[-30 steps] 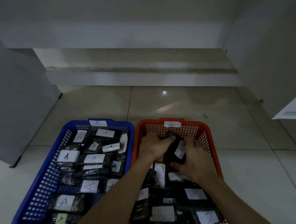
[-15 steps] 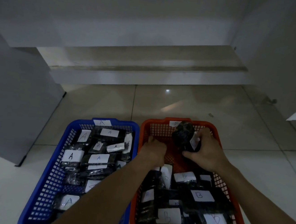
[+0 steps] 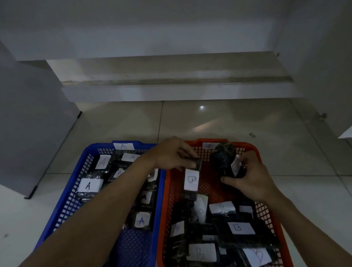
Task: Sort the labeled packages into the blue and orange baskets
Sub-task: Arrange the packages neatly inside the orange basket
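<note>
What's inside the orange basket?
The orange basket holds dark packages with white B labels, piled at its near end. What lies beneath the pile, or the floor there, is covered.

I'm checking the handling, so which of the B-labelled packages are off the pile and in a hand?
Two: the flat package hanging from the left hand with its B label showing, and the bundled package gripped by the right hand. The others lie in the orange basket.

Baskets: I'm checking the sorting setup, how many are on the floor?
2. The blue basket sits on the left, the orange basket right beside it; both hold labeled packages. None else visible.
</note>
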{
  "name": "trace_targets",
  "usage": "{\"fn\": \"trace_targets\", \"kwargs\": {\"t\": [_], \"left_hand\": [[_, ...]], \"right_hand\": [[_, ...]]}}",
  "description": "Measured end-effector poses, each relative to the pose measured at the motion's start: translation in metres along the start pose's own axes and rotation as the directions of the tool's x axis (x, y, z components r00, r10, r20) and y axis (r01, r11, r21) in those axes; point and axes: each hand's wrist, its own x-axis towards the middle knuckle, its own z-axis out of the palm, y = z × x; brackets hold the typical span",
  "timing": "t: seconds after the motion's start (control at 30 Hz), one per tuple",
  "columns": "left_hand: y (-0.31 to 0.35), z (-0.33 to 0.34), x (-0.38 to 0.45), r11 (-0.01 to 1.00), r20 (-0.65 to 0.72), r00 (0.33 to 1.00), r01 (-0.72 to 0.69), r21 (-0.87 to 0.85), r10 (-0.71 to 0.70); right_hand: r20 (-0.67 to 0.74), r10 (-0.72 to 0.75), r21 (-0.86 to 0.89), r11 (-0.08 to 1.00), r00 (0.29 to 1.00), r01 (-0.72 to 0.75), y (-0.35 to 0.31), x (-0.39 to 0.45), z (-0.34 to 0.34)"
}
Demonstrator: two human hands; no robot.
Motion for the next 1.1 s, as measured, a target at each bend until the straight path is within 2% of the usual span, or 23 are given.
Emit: {"fn": "trace_targets", "kwargs": {"t": [0.07,0.17,0.33,0.43,0.57,0.67,0.83,0.9,0.97,1.03,1.1], "left_hand": [[0.006,-0.005,-0.011,0.975,-0.052,0.999,0.001,-0.223,-0.013],[0.011,0.003,-0.029,0.923,-0.080,0.995,0.027,-0.383,-0.062],[-0.001,0.053,-0.057,0.892,-0.002,0.985,0.154,-0.425,-0.171],[-0.017,0.083,-0.069,0.896,-0.018,0.971,0.214,-0.390,-0.239],[-0.034,0.103,-0.078,0.889,-0.041,0.967,0.214,-0.404,-0.251],[-0.039,0.105,-0.082,0.873,-0.039,0.966,0.215,-0.437,-0.257],[-0.040,0.105,-0.083,0.853,-0.030,0.967,0.209,-0.478,-0.254],[-0.040,0.107,-0.084,0.863,-0.062,0.966,0.194,-0.467,-0.250],[-0.041,0.109,-0.086,0.920,-0.135,0.969,0.145,-0.364,-0.206],[-0.041,0.109,-0.086,0.983,-0.185,0.976,0.082,-0.164,-0.113],[-0.040,0.109,-0.085,0.995,-0.192,0.977,0.080,-0.058,-0.089]], "right_hand": [[0.005,-0.014,0.027,1.000,1.000,0.014,0.002,-0.001,-0.003],[0.006,-0.066,0.048,0.997,0.998,0.066,0.003,-0.004,-0.005],[0.051,-0.134,0.015,0.991,0.990,0.134,0.001,-0.008,-0.006],[0.068,-0.160,-0.047,0.986,0.985,0.163,0.001,-0.009,-0.003],[0.162,-0.210,-0.177,0.955,0.964,0.237,-0.011,0.003,0.009],[0.254,-0.205,-0.212,0.942,0.945,0.261,-0.026,0.016,0.028],[0.232,-0.267,-0.226,0.920,0.935,0.319,-0.031,0.026,0.051],[0.268,-0.249,-0.209,0.928,0.931,0.308,-0.029,0.023,0.046],[0.279,-0.246,-0.146,0.945,0.928,0.294,-0.032,0.020,0.025],[0.178,-0.220,-0.079,0.968,0.959,0.237,-0.035,0.019,-0.010],[0.121,-0.123,-0.162,0.977,0.985,0.142,-0.032,0.020,-0.046]]}}
